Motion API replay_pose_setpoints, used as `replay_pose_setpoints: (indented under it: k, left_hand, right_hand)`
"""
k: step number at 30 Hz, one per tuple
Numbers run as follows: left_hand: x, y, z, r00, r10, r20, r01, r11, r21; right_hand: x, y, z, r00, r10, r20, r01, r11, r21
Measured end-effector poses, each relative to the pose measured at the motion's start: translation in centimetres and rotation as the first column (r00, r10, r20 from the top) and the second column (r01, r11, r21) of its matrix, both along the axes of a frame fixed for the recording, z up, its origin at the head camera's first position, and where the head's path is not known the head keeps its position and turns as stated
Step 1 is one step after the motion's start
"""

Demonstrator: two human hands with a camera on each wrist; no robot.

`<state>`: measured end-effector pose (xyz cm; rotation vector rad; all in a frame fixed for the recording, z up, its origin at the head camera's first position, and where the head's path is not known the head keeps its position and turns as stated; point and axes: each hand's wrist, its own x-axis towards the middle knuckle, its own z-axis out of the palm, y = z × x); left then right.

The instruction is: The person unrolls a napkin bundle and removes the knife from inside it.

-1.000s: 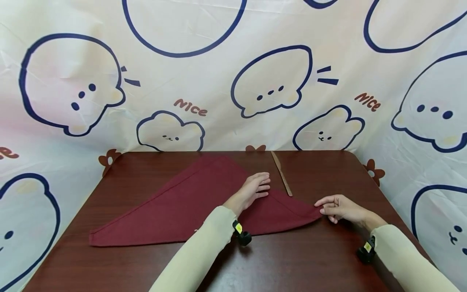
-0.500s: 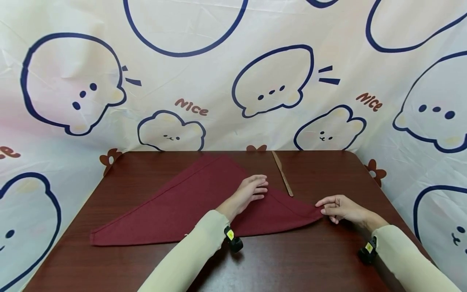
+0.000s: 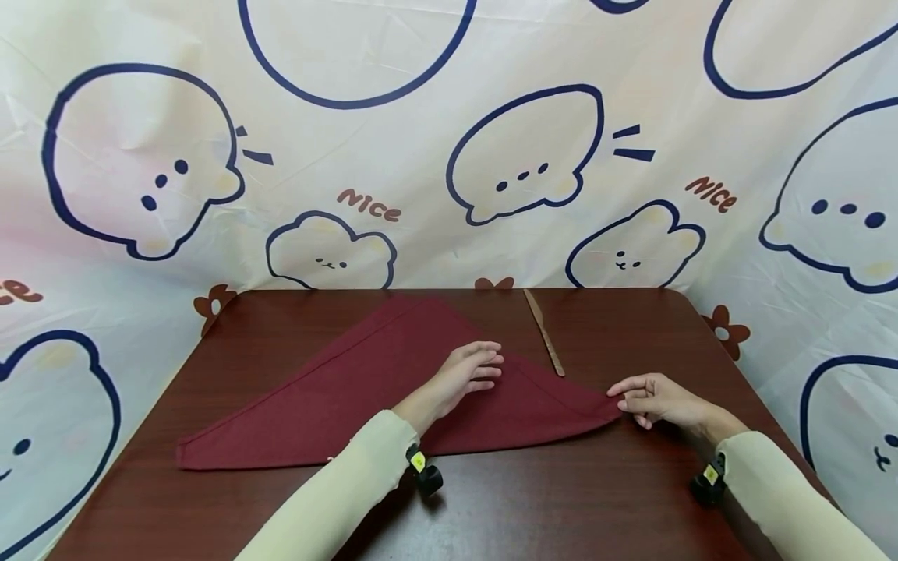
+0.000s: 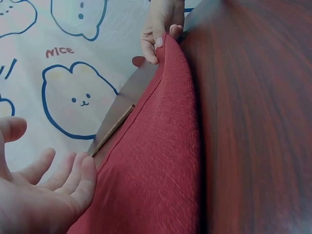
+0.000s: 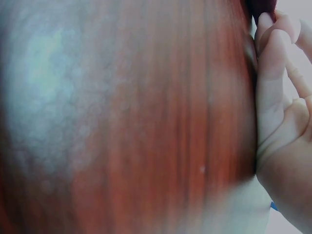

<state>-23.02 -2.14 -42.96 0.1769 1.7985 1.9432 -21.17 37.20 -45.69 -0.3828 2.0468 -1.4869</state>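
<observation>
A dark red cloth napkin [image 3: 351, 397], folded into a wide triangle, lies on the table with its long edge toward me and its peak at the back. My right hand [image 3: 655, 401] pinches the napkin's right corner between thumb and fingers; that corner is lifted a little in the left wrist view. Over the napkin's middle is my left hand [image 3: 459, 378], its fingers loosely bent and holding nothing. In the left wrist view the left palm [image 4: 48, 195] faces up beside the cloth. The right wrist view shows the right fingers [image 5: 273, 63] at a dark bit of cloth.
A thin wooden knife [image 3: 543, 333] lies behind the napkin, right of its peak. The brown table [image 3: 547, 514] has rounded back corners. A white curtain [image 3: 421, 148] with cartoon drawings hangs behind it and along both sides.
My left hand has moved left and slightly toward me over the napkin. The right hand keeps its pinch on the corner in nearly the same place.
</observation>
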Motion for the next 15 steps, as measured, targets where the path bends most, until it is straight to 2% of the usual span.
replay_pose_setpoints:
  k: [15]
  left_hand:
    - [1.6, -3.0, 0.3, 0.999, 0.051, -0.01, -0.051, 0.998, -0.031]
  right_hand:
    - [-0.1, -0.1, -0.4, 1.0, -0.012, -0.021, 0.013, 0.999, 0.035]
